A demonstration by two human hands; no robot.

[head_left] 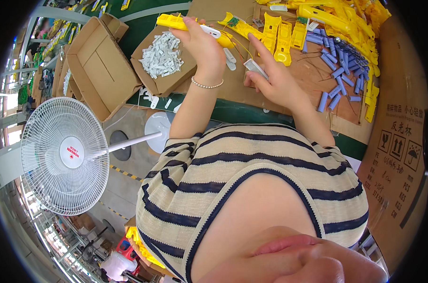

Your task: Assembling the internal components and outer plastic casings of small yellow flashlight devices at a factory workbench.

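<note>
Holding a yellow casing (225, 41) in its grip, the left hand (203, 47) is above the counter (242, 112), well in from the near edge — while the right hand (280, 80), its grip narrow, pinches a small white piece (256, 69). Blue cells (339, 70) lie toward the right edge — yellow parts (336, 18) heap at the far right corner.

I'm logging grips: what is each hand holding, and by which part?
The left hand grips a yellow casing around its middle; the right hand holds a small white piece by its palm-side end.
</note>
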